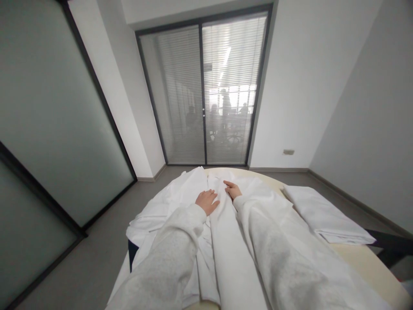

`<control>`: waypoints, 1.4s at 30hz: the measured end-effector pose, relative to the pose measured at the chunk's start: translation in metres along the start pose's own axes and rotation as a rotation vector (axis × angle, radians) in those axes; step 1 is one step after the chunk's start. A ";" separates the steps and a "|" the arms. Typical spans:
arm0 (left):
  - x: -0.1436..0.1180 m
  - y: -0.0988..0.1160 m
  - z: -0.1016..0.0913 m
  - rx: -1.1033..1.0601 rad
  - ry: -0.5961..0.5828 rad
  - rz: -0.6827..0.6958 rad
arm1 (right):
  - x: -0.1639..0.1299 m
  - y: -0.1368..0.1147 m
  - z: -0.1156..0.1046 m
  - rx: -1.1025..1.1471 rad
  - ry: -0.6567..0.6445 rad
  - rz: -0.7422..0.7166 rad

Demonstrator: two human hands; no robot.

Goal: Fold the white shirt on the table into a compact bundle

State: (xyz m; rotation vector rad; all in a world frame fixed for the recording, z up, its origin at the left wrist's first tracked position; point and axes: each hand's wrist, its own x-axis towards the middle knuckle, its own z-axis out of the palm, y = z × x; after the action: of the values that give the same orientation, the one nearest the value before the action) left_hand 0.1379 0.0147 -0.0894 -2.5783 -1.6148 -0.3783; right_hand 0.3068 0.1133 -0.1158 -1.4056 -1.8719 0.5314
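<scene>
A white cloth garment (237,254) lies spread over the table, with a long sleeve-like strip running toward me down the middle. My left hand (207,202) rests palm down on the cloth to the left of this strip, its fingers spread. Just beyond and to the right, my right hand (232,190) touches the strip's far end. Its index finger stretches out to the left; the other fingers are partly hidden beneath it. Loose folds of the same white cloth spread out on both sides of my forearms.
A folded white cloth (325,214) lies at the right on the pale round-edged table (363,262). Something dark blue (132,254) shows under the cloth at the left edge. Beyond the table stand a glass door with blinds (203,99) and, leftward, frosted panels (58,112).
</scene>
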 end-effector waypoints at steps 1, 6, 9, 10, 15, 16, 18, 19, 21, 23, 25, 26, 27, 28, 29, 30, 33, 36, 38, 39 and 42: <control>0.000 -0.001 0.001 0.003 -0.001 -0.011 | -0.001 0.001 0.000 -0.032 -0.005 -0.001; -0.001 -0.003 0.007 0.008 -0.028 -0.067 | -0.004 0.004 -0.006 -0.202 -0.038 -0.030; -0.001 -0.004 0.008 0.014 -0.028 -0.084 | -0.009 0.005 -0.009 -0.291 -0.095 -0.015; -0.001 -0.004 0.009 0.020 -0.021 -0.099 | -0.013 0.006 -0.010 -0.316 -0.117 -0.007; 0.000 -0.007 0.012 0.036 0.029 -0.252 | -0.034 0.003 -0.012 -0.484 -0.269 0.041; 0.000 -0.006 0.012 0.029 0.028 -0.261 | -0.038 0.001 -0.013 -0.541 -0.315 0.049; 0.001 -0.005 0.013 0.004 0.021 -0.226 | -0.043 -0.004 -0.015 -0.638 -0.395 0.066; 0.001 -0.005 0.014 -0.013 0.019 -0.197 | -0.045 -0.007 -0.017 -0.664 -0.419 0.074; 0.003 -0.004 0.014 -0.052 0.028 -0.162 | -0.046 -0.012 -0.020 -0.697 -0.453 0.093; 0.004 -0.004 0.015 -0.097 0.042 -0.161 | -0.046 -0.016 -0.022 -0.712 -0.470 0.101; 0.007 -0.004 0.016 -0.148 0.058 -0.135 | -0.046 -0.019 -0.023 -0.718 -0.474 0.103; 0.008 -0.005 0.016 -0.176 0.071 -0.111 | -0.046 -0.020 -0.023 -0.720 -0.472 0.103; 0.009 -0.005 0.017 -0.204 0.093 -0.082 | -0.046 -0.020 -0.024 -0.722 -0.470 0.104; 0.010 -0.005 0.017 -0.229 0.121 -0.052 | -0.046 -0.021 -0.024 -0.725 -0.468 0.107; 0.012 -0.006 0.018 -0.251 0.155 -0.022 | -0.047 -0.021 -0.024 -0.727 -0.466 0.110; 0.013 -0.006 0.019 -0.269 0.187 0.004 | -0.046 -0.021 -0.024 -0.727 -0.463 0.113; 0.016 -0.008 0.023 -0.307 0.258 0.047 | -0.045 -0.021 -0.021 -0.706 -0.439 0.123; 0.018 -0.012 0.027 -0.353 0.297 -0.001 | -0.042 -0.023 -0.015 -0.677 -0.403 0.146; 0.018 -0.015 0.029 -0.381 0.302 -0.048 | -0.039 -0.026 -0.011 -0.657 -0.389 0.157; 0.018 -0.017 0.029 -0.388 0.299 -0.072 | -0.037 -0.027 -0.011 -0.642 -0.389 0.160; 0.017 -0.019 0.028 -0.369 0.257 -0.140 | -0.031 -0.025 -0.022 -0.598 -0.365 0.181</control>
State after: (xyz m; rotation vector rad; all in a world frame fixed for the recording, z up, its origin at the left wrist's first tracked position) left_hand 0.1328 0.0433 -0.1138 -2.5191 -1.7714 -1.0628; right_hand 0.3118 0.0737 -0.0932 -1.9838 -2.3315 0.3381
